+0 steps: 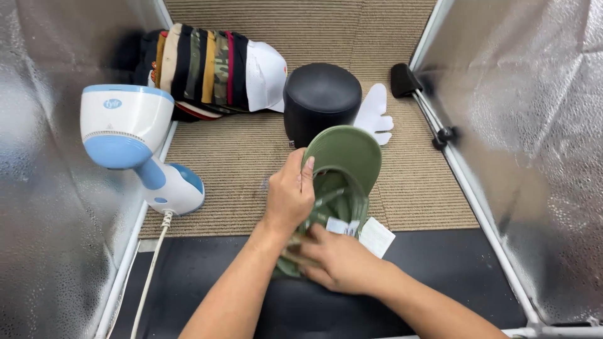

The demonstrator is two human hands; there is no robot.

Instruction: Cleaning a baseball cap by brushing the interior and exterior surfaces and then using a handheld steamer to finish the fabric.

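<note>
Olive-green cap (344, 157), black round stand (321, 97), white-and-blue steamer (135, 141), tan ribbed mat (239, 157)

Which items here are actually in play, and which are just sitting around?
In hand:
- green cap, upside down, tags showing inside
- left hand, pinching the cap's edge near the brim
- right hand, holding the cap's back

Lying about:
- white and blue steamer, at left
- row of stacked caps
- black round form
- white glove
- black clamp
</note>
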